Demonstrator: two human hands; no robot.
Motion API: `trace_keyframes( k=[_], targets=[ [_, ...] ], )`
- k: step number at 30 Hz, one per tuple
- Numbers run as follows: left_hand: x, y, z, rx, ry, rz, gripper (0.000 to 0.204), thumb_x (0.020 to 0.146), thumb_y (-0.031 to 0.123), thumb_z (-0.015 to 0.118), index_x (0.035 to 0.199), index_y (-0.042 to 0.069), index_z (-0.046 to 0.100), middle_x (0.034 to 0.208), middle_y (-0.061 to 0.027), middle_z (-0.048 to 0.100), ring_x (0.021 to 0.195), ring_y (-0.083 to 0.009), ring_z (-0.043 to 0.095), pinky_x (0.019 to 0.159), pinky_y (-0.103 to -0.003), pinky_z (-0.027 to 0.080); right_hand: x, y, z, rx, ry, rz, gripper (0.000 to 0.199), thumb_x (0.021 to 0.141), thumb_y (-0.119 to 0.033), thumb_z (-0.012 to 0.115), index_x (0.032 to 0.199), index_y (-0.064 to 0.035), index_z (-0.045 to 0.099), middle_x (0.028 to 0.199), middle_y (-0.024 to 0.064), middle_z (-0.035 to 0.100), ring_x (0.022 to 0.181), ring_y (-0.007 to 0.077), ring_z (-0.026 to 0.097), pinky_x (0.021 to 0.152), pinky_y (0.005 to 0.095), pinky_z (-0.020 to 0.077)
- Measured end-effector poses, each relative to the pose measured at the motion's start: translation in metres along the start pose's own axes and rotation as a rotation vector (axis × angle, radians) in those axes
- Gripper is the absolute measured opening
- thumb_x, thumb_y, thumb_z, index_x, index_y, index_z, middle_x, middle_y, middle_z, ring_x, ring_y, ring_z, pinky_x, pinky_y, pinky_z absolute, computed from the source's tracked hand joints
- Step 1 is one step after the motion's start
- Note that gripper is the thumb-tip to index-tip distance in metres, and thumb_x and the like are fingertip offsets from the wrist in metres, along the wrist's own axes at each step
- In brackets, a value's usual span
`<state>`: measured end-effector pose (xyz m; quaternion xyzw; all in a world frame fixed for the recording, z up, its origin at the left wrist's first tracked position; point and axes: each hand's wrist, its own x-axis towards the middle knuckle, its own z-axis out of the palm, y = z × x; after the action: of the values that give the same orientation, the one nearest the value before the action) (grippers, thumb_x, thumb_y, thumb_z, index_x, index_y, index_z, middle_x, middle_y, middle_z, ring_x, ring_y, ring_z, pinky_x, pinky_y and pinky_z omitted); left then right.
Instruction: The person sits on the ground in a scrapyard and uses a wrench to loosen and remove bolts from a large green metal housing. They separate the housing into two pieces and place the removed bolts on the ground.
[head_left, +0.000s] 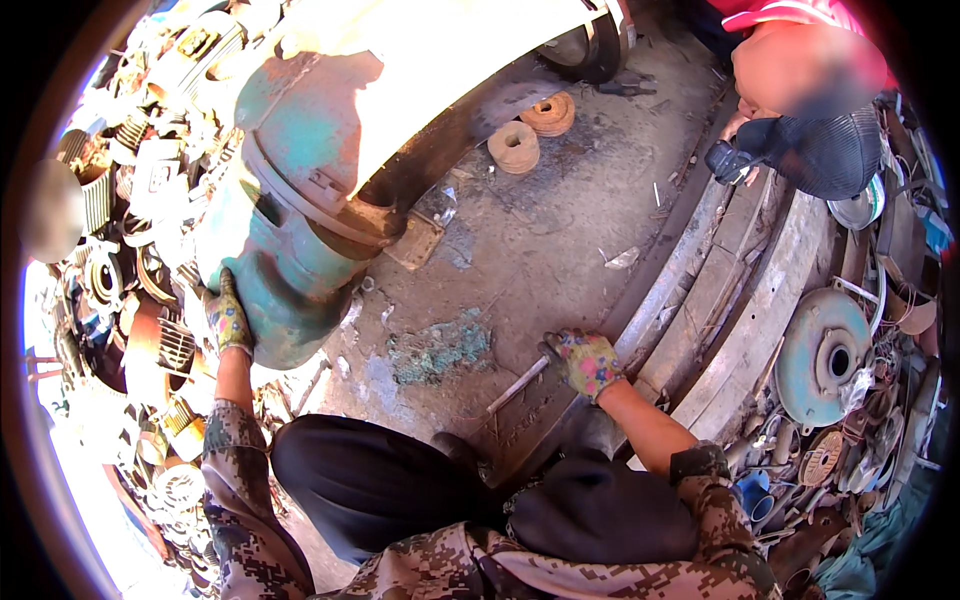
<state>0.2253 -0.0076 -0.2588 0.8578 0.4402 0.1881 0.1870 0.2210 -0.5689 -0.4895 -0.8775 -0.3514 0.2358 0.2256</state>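
Scrapyard ground (560,230), dusty. Left hand (228,320), gloved, flat against green motor (290,270), no grip. Right hand (585,362) closed round metal rod (518,384) beside steel beam (690,290). Motor housing intact, lying on side; dismantling looks barely begun.

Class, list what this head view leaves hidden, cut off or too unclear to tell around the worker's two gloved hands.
- Right hand: its glove closes around the metal rod, hiding the rod's upper end.
- Left hand: its palm lies against the green motor housing, hidden.
- Housing's top: washed out by glare.
- Scrap pile: overexposed, pieces hard to tell.
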Motion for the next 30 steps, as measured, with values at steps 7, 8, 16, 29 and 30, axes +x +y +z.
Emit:
trace_keyframes(
  k=[7,8,16,29,30],
  targets=[
    [0.006,-0.010,0.002,0.059,0.064,0.026,0.091,0.098,0.058,0.060,0.149,-0.013,0.040,0.144,-0.0290,0.055,0.131,-0.0406,0.055,0.112,-0.041,0.040,0.001,0.000,0.002,0.017,0.060,-0.008,0.028,0.095,-0.027,0.058,0.118,-0.0136,0.067,0.108,0.0112,0.071,0.102,0.0323,0.069,0.088,0.0451,0.0555],
    [0.003,-0.005,0.001,0.071,0.041,0.004,0.090,0.097,0.059,0.060,0.147,-0.014,0.042,0.143,-0.0292,0.056,0.130,-0.0409,0.056,0.111,-0.042,0.040,0.001,0.001,0.005,0.013,0.086,-0.022,0.028,0.095,-0.027,0.057,0.117,-0.0137,0.068,0.108,0.0111,0.071,0.102,0.0322,0.069,0.088,0.0451,0.0555],
    [0.003,0.001,-0.004,0.107,0.004,-0.031,0.094,0.096,0.064,0.057,0.149,-0.012,0.041,0.145,-0.0287,0.055,0.131,-0.0411,0.055,0.111,-0.042,0.041,0.007,-0.007,-0.004,0.047,0.041,0.046,0.025,0.099,-0.028,0.054,0.113,-0.0133,0.069,0.107,0.0117,0.071,0.100,0.0325,0.069,0.087,0.0453,0.0553],
    [0.010,-0.010,-0.002,0.134,0.037,-0.018,0.098,0.096,0.065,0.057,0.154,-0.011,0.034,0.154,-0.0266,0.047,0.140,-0.0375,0.049,0.116,-0.039,0.037,0.004,0.000,0.009,0.074,0.136,0.028,0.026,0.099,-0.027,0.053,0.112,-0.0129,0.070,0.102,0.0138,0.072,0.094,0.0355,0.071,0.082,0.0471,0.0567],
    [0.011,-0.013,0.001,0.116,0.025,-0.032,0.098,0.096,0.065,0.057,0.154,-0.012,0.035,0.154,-0.0264,0.048,0.139,-0.0373,0.049,0.116,-0.039,0.037,0.003,0.001,0.009,0.068,0.134,0.025,0.026,0.099,-0.027,0.053,0.112,-0.0129,0.070,0.102,0.0139,0.072,0.093,0.0357,0.071,0.081,0.0471,0.0568]
  ],
)
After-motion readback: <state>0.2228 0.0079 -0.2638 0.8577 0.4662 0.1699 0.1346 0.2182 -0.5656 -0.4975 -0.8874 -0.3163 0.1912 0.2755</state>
